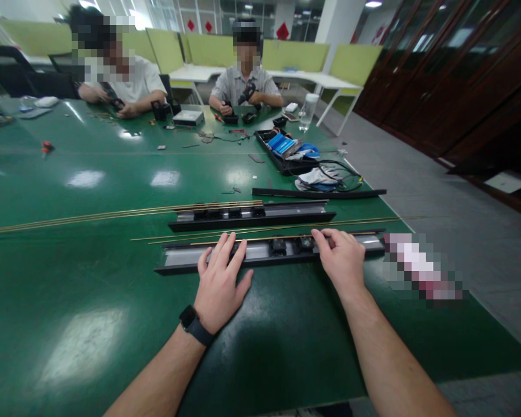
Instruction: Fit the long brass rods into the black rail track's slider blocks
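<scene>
In front of me lies a long black channel (260, 262) with a pale inside and several small black blocks (278, 246) in it. A thin brass rod (282, 237) runs along its far side. My left hand (220, 281) rests with spread fingers over the left part of the channel, fingertips near the rod. At the right part, my right hand (341, 255) is closed in a pinch at the rod's line; the pinched spot is partly hidden. Just behind lies a second black channel (295, 215), with black blocks and long brass rods (113, 215) across its left end.
Behind on the green table (113, 347) are a black strip (321, 193), work gloves (316, 178) with a black cable, and a black tray (264, 142) of blue items. Two people sit across the table, handling tools. The table's right edge lies past a blurred pink item (421, 269).
</scene>
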The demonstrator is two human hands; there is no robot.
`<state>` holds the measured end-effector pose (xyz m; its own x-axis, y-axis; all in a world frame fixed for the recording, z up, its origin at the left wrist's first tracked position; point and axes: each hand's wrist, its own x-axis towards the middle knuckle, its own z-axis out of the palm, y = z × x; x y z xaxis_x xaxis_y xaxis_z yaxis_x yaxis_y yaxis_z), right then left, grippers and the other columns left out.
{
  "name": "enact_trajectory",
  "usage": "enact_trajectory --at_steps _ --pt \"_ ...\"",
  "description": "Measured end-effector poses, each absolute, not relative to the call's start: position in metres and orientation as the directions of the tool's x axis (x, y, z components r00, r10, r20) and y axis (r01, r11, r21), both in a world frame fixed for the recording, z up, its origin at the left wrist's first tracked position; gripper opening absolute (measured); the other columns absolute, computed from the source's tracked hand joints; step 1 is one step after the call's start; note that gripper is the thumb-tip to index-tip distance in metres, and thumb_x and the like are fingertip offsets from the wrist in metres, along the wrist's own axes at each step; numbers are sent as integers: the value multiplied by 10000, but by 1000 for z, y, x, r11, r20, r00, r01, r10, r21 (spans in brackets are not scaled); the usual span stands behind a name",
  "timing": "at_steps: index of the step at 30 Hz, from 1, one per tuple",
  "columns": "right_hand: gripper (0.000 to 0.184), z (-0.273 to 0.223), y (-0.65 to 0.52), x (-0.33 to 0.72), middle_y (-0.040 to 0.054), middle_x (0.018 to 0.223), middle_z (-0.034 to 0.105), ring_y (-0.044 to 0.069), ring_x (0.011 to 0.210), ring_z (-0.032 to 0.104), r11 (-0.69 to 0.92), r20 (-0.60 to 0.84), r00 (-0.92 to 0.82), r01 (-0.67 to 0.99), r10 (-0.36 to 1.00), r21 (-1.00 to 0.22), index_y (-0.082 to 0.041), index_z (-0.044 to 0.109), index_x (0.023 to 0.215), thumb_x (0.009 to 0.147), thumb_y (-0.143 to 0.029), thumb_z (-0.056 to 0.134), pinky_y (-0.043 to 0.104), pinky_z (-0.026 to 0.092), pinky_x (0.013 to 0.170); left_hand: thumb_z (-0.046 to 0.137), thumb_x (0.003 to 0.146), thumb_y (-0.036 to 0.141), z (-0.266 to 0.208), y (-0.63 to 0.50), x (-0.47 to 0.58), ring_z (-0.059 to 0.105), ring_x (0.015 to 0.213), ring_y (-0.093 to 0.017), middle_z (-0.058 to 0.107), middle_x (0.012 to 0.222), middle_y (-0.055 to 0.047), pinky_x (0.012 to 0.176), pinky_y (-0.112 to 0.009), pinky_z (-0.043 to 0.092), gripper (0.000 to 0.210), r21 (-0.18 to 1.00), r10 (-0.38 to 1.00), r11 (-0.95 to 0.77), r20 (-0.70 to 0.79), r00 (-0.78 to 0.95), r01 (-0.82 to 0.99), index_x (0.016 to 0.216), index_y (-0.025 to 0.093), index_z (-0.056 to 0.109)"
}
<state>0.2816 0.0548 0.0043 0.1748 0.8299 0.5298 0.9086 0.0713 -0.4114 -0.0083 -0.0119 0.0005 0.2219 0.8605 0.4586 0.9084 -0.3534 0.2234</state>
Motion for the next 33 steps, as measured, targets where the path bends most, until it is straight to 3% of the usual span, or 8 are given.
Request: enact_trajectory --at_steps 9,17,22,33 --pt "611 4 54 281 60 744 663 222 755 569 48 528 188 915 828 -401 -213 753 858 1028 -702 429 366 343 777 589 1011 311 0 -12 -9 383 1575 -349 428 1676 -176 1224 -565 308 574 226 856 -361 465 225 905 1570 223 497" --pt "562 5 55 280 17 680 645 221 719 612 60 468 248 834 848 -549 -212 754 1037 975 -718 517 353 401 753 590 1014 315 0 -12 -8 382 1577 -335 423 1679 -172 1223 -554 311 561 216 856 -359 464 227 908 1560 224 499" --pt "591 5 55 281 44 731 672 218 748 603 86 483 191 864 855 -495 -217 749 866 1002 -717 465 352 389 763 593 1011 317 -1 -11 -8 378 1578 -340 430 1676 -170 1225 -559 307 587 224 857 -359 465 225 906 1582 245 475" --pt "646 6 55 282 61 743 673 217 744 576 43 510 190 911 839 -410 -210 764 858 1030 -720 408 360 359 772 566 1026 325 0 -12 -9 368 1584 -335 414 1687 -166 1228 -544 299 541 219 862 -353 455 225 909 1554 222 508"
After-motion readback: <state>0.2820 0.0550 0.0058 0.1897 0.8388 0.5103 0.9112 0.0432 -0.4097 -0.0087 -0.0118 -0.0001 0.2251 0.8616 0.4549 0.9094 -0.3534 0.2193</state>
